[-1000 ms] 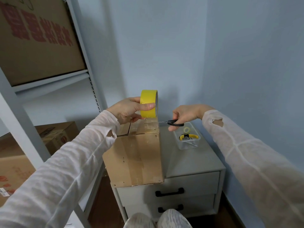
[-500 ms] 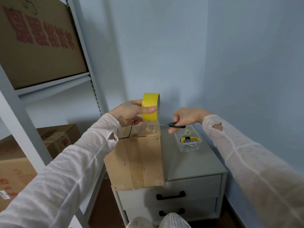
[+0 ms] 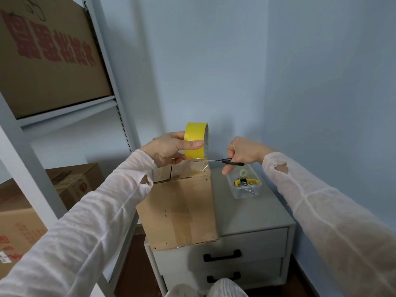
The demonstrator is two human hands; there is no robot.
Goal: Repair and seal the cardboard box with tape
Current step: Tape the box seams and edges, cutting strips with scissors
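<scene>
We see the left hand [image 3: 169,148] holding the yellow tape roll [image 3: 195,136] upright above the far edge of the box [image 3: 177,211], the thumb laid across the roll's face; the other fingers are mostly hidden behind it. A clear strip [image 3: 196,166] runs from the roll's underside down to the box top, glossy and hard to trace. The right hand [image 3: 244,151] grips the black handles of the scissors [image 3: 230,161], with one finger pointing down; the thin blades reach left to the strip just under the roll, but we cannot tell whether they are parted. The box stands on the left part of the grey cabinet [image 3: 246,213], and its near face hides the cabinet's near left corner. A shiny band of tape shows faintly down that face. To the right, on the cabinet's far side, a clear tray [image 3: 257,192] holds yellow-handled pliers [image 3: 237,182], a small roll [image 3: 242,173] and some thin metal bits that we cannot identify. On the left a white rack [image 3: 102,67] carries a large carton [image 3: 49,61] cut off by the frame, with more cartons [image 3: 72,181] lower down, partly behind the left sleeve. Knees [image 3: 225,289] show at the bottom edge.
</scene>
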